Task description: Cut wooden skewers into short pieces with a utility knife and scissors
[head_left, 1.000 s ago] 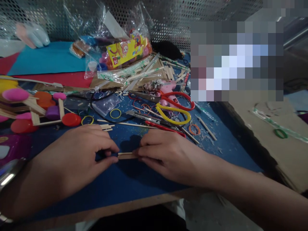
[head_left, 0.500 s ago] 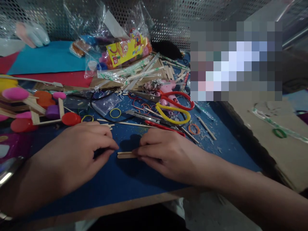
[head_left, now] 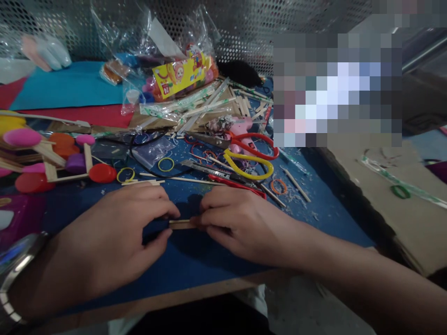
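Observation:
A short flat wooden stick (head_left: 182, 224) lies on the blue mat (head_left: 195, 265) between my two hands. My right hand (head_left: 240, 223) pinches the stick's right end, fingers closed on it. My left hand (head_left: 115, 237) curls at the stick's left end, thumb and forefinger meeting at its tip. A metal watch (head_left: 16, 274) sits on my left wrist. Both hands rest low on the mat.
Yellow scissors (head_left: 249, 165) and red scissors (head_left: 254, 145) lie behind my hands with a red-handled knife (head_left: 237, 183), rubber bands (head_left: 166, 164) and loose sticks. A stick frame with coloured caps (head_left: 70, 163) is at left. Plastic bags (head_left: 174, 70) fill the back. Cardboard (head_left: 391, 204) lies right.
My left hand has slid slightly right, closing onto the stick's left end. The right hand and stick have barely moved.

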A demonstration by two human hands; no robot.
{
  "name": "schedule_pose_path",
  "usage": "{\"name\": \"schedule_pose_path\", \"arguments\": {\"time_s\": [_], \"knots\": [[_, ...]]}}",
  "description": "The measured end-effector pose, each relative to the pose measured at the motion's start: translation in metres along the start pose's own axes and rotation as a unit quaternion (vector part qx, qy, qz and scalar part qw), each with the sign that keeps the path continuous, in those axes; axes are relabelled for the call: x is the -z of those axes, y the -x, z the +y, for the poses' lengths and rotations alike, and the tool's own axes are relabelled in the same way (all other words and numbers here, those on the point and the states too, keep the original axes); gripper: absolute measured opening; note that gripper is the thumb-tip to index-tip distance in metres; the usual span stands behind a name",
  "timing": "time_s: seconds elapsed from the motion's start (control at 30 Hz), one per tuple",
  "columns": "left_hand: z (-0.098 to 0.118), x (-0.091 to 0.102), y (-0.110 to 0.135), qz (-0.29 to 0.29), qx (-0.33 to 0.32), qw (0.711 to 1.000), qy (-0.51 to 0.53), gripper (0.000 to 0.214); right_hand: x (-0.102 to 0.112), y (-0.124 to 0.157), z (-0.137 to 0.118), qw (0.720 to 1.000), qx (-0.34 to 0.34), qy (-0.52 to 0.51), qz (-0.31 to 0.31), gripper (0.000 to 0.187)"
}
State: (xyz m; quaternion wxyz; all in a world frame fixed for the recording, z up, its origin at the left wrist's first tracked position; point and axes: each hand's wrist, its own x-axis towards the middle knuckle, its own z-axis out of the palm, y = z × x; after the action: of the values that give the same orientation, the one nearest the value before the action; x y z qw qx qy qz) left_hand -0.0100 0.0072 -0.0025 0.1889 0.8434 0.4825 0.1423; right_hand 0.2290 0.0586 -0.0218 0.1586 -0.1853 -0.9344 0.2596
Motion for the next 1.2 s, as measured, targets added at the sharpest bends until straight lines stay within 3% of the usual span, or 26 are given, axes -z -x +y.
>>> {"name": "schedule_pose_path", "arguments": {"time_s": [0.2,0.43,0.6,0.73,0.83,0.97,1.07,1.13,1.2], "knots": [[0.007,-0.014,0.001,0.008,-0.018,1.000,0.007,0.016,0.001,-0.001,-0.001,1.000,-0.010,-0.011,-0.010,0.021],[0.012,-0.016,-0.003,0.006,-0.008,1.000,-0.013,0.019,0.000,-0.002,-0.003,1.000,-0.012,0.013,-0.019,0.017],[0.015,-0.016,-0.002,0.021,-0.018,0.999,-0.030,0.024,0.017,-0.001,-0.002,0.999,-0.005,0.049,0.013,0.015],[0.016,-0.017,-0.001,0.010,-0.013,0.999,-0.030,0.024,0.033,-0.002,0.005,0.981,-0.075,0.171,0.055,0.024],[0.017,-0.017,-0.001,0.012,-0.006,0.999,-0.031,0.022,0.033,-0.006,0.012,0.962,-0.122,0.244,0.006,0.029],[0.019,-0.015,-0.002,0.007,-0.002,0.999,-0.044,0.021,0.031,-0.010,0.018,0.958,-0.146,0.246,-0.026,0.031],[0.018,-0.016,-0.001,0.002,0.000,0.999,-0.050,0.019,0.034,0.000,0.013,0.964,-0.133,0.227,0.031,0.038],[0.017,-0.018,0.000,0.015,-0.002,0.999,-0.052,0.017,0.036,0.012,0.003,0.968,-0.120,0.202,0.093,0.044],[0.016,-0.021,0.001,0.032,-0.010,0.998,-0.057,0.020,0.034,0.028,-0.013,0.968,-0.137,0.175,0.115,0.050]]}}
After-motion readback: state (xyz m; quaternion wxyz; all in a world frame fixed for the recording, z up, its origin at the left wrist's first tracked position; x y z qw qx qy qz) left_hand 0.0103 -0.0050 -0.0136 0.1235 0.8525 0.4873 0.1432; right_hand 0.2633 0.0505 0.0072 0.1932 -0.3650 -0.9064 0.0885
